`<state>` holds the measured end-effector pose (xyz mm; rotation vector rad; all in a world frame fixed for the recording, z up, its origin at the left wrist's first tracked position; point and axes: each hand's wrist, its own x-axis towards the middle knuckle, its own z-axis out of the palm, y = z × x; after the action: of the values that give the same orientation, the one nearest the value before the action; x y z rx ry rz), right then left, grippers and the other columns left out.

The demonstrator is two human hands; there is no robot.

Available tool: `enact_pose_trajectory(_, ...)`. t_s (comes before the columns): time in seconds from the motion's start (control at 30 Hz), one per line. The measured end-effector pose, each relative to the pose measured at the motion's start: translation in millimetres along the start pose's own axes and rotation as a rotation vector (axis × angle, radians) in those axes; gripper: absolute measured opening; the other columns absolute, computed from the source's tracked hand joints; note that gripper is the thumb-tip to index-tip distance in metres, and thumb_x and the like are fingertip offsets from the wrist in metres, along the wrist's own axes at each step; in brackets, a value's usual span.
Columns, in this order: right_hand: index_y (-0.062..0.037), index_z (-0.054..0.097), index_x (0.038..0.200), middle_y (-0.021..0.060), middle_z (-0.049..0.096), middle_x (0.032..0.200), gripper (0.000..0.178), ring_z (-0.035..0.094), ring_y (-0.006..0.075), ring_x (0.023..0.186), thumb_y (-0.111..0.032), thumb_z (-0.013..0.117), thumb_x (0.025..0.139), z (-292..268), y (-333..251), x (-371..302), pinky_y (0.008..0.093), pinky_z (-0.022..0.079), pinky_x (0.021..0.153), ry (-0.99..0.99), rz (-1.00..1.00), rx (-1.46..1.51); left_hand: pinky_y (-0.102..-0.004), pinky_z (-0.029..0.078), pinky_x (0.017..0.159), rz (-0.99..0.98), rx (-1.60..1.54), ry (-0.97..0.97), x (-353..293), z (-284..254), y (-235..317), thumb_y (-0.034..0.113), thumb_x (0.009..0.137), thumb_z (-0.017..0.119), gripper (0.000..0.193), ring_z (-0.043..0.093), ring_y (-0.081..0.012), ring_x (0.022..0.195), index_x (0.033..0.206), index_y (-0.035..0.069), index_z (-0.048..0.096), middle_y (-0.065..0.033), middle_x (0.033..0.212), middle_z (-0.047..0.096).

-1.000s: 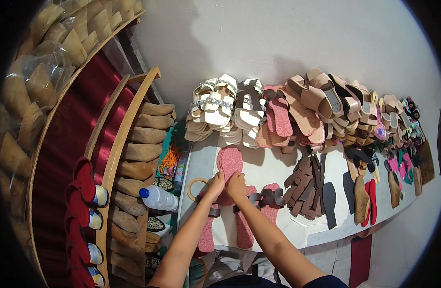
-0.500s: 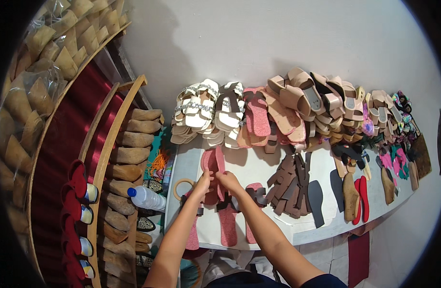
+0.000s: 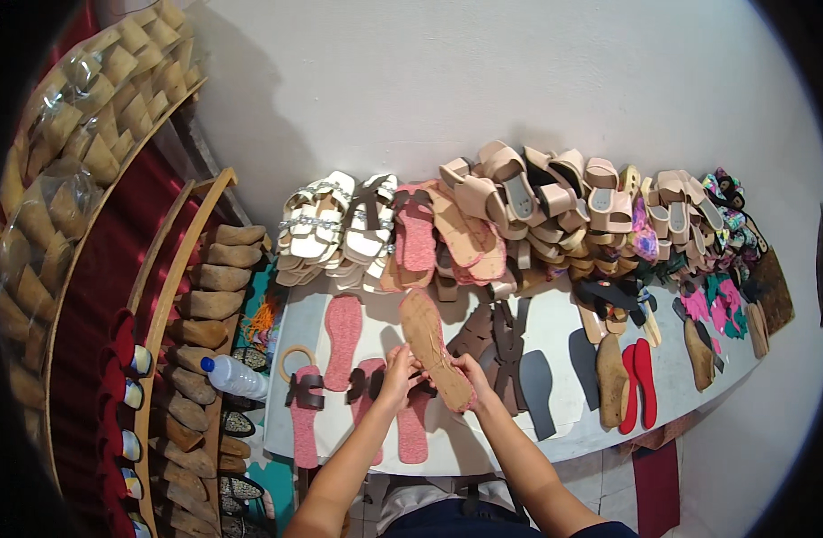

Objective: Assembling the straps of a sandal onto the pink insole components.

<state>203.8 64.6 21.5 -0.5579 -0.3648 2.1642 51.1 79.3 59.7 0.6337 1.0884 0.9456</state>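
Note:
Both my hands hold one shoe insole above the table, its tan underside turned up and a pink rim showing. My left hand grips its left edge near the middle. On the right edge, lower down toward the heel end, my right hand has its fingers closed. A second pink insole lies flat to the left. Below my hands lie several pink insoles with dark brown straps, among them a left one and a right one. A pile of brown strap pieces is partly hidden behind the held insole.
White sandals, pink insoles and beige heeled sandals are heaped along the wall. Grey insoles, a wooden shoe last and red insoles lie rightward. A water bottle and racks of lasts stand left.
Two pink insoles were held together; now one lies on the table at left and the other is turned underside up in both hands. The view has shifted rightward.

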Motion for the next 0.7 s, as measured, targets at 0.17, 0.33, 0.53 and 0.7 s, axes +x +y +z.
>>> enact_pose_trajectory(0.17,0.0002,0.036,0.120,0.0109,0.044,0.106,0.050,0.048,0.0161,0.092,-0.014,0.048,0.073,10,-2,-36,0.0261,0.040,0.078,0.383,-0.476,-0.700,-0.0297,0.040,0.072,-0.040,0.042,-0.062,-6,56,-17,0.040,0.077,0.053,0.079,0.047,-0.0140,0.094,0.128,0.008,0.001,-0.0090,0.105,0.044)
enact_pose_trajectory(0.33,0.0014,0.029,0.123,0.0247,0.026,0.122,0.068,0.026,0.0391,0.112,-0.026,0.058,0.068,3,-1,-67,0.0413,0.023,0.094,0.488,-0.617,-1.463,-0.0317,0.040,0.082,0.002,-0.163,-0.154,2,79,-47,0.036,0.081,0.050,0.057,0.042,-0.0174,0.104,0.122,0.007,0.023,-0.0061,0.117,0.039)
enact_pose_trajectory(0.53,-0.0007,0.035,0.119,0.0219,0.035,0.117,0.055,0.031,0.0354,0.108,-0.027,0.053,0.074,-16,-44,-95,0.0405,0.026,0.091,0.256,-0.574,-1.655,-0.0383,0.038,0.087,-0.107,-0.476,-0.348,1,81,-60,0.042,0.085,0.036,0.050,0.048,-0.0255,0.098,0.117,0.003,0.035,-0.0120,0.108,0.048)
enact_pose_trajectory(0.7,-0.0018,0.039,0.115,0.0187,0.043,0.108,0.044,0.041,0.0326,0.099,-0.019,0.052,0.076,-47,-94,-84,0.0348,0.033,0.086,0.366,-0.633,-1.269,-0.0416,0.043,0.081,-0.085,-0.664,-0.343,10,69,-71,0.049,0.084,0.031,0.055,0.053,-0.0247,0.088,0.115,0.005,0.039,-0.0113,0.104,0.050)
